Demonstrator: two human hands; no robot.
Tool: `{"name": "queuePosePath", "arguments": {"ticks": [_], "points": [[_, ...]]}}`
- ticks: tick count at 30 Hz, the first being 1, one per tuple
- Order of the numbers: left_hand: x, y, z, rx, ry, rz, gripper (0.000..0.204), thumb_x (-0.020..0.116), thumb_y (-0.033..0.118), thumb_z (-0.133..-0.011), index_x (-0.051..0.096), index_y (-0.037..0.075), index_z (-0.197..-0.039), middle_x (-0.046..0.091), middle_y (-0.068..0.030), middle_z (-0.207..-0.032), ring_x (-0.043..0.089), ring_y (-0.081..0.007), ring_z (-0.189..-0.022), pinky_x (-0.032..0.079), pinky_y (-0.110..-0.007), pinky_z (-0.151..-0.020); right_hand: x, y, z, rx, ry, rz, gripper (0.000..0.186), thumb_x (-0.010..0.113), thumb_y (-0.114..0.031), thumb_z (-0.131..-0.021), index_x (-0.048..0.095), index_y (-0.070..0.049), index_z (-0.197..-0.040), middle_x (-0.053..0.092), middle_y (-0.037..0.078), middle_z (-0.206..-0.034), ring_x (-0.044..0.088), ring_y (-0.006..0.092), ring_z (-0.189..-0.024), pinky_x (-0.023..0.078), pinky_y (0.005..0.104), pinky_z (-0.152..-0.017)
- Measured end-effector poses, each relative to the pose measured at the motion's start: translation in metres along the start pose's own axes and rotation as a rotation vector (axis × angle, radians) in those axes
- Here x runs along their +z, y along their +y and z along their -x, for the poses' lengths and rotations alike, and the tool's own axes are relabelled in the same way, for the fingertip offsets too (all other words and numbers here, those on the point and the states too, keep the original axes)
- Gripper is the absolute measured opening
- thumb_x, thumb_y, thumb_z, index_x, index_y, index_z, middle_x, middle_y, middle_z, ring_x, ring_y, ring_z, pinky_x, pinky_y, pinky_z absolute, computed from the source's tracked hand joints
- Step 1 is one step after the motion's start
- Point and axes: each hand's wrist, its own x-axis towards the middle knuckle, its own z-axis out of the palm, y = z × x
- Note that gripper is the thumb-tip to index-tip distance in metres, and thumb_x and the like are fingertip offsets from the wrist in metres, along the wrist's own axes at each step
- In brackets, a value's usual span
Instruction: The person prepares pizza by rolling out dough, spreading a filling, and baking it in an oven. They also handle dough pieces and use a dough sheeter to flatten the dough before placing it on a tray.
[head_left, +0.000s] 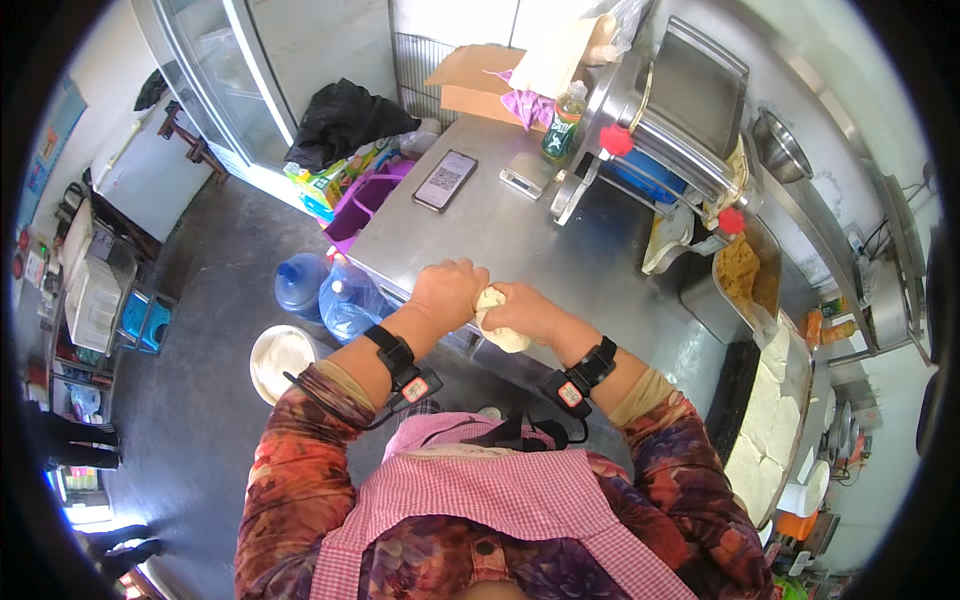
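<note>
A lump of pale dough (pixel 507 340) is between my two hands, at the near edge of the steel worktable (pixel 420 240). My right hand (pixel 525 311) wraps round it from the right, with the thumb across its top. From the left, my left hand (pixel 448 293) is closed in a fist against the dough's upper end. The left fingertips are hidden, and part of the dough hangs below my right hand. Each wrist wears a black strap with a small device.
Beyond my hands lie a phone (pixel 446 181) and a small scale (pixel 523 177). A steel roller machine (pixel 668 130) stands at the back right. Flat dough pieces (pixel 765 430) fill a tray on the right. On the floor at left are water jugs (pixel 345 300) and a white bucket (pixel 283 364).
</note>
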Motion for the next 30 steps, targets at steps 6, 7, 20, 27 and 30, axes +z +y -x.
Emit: {"name": "queuePosePath", "arguments": {"ticks": [6, 7, 20, 27, 30], "points": [[0.024, -0.079, -0.102, -0.103, -0.058, 0.005, 0.012, 0.059, 0.017, -0.079, 0.062, 0.010, -0.088, 0.065, -0.0126, -0.087, 0.066, -0.0290, -0.081, 0.053, -0.041, -0.063, -0.036, -0.027, -0.052, -0.068, -0.044, -0.521, 0.043, 0.067, -0.010, -0.071, 0.058, -0.002, -0.112, 0.063, 0.005, -0.095, 0.061, 0.0136, -0.080, 0.049, 0.0271, -0.071], [0.029, -0.095, -0.120, -0.139, -0.093, -0.026, 0.011, 0.058, 0.014, -0.080, 0.063, 0.009, -0.089, 0.066, -0.0135, -0.088, 0.066, -0.0292, -0.083, 0.053, -0.041, -0.063, -0.043, -0.033, -0.057, -0.134, -0.167, -0.457, 0.043, 0.067, -0.011, -0.074, 0.057, -0.003, -0.116, 0.062, 0.004, -0.096, 0.060, 0.0128, -0.083, 0.049, 0.0265, -0.073], [0.066, -0.253, -0.154, -0.334, -0.373, 0.968, 0.065, 0.078, 0.036, -0.073, 0.039, 0.002, -0.112, 0.060, -0.0134, -0.081, 0.062, -0.0227, -0.072, 0.050, -0.033, -0.063, -0.196, -0.041, -0.304, -0.035, 0.744, 0.658, 0.057, 0.066, -0.017, -0.078, 0.046, -0.006, -0.130, 0.047, 0.020, -0.133, 0.046, 0.0371, -0.122, 0.038, 0.0390, -0.102], [0.073, -0.267, -0.183, -0.240, -0.364, 0.982, 0.084, 0.068, 0.028, -0.082, 0.016, 0.000, -0.141, 0.065, -0.0200, -0.089, 0.064, -0.0358, -0.078, 0.050, -0.041, -0.071, -0.170, -0.055, -0.326, -0.217, 0.778, 0.711, 0.062, 0.067, -0.021, -0.079, 0.044, 0.000, -0.133, 0.048, 0.022, -0.132, 0.045, 0.0333, -0.124, 0.036, 0.0399, -0.104], [0.074, -0.258, -0.201, -0.163, -0.393, 0.908, 0.092, 0.068, 0.024, -0.081, 0.008, 0.003, -0.146, 0.064, -0.0222, -0.096, 0.065, -0.0344, -0.081, 0.051, -0.041, -0.072, -0.120, -0.059, -0.299, -0.204, 0.338, 0.365, 0.047, 0.067, -0.019, -0.081, 0.055, -0.002, -0.123, 0.060, 0.020, -0.114, 0.057, 0.0322, -0.108, 0.044, 0.0377, -0.093]]}}
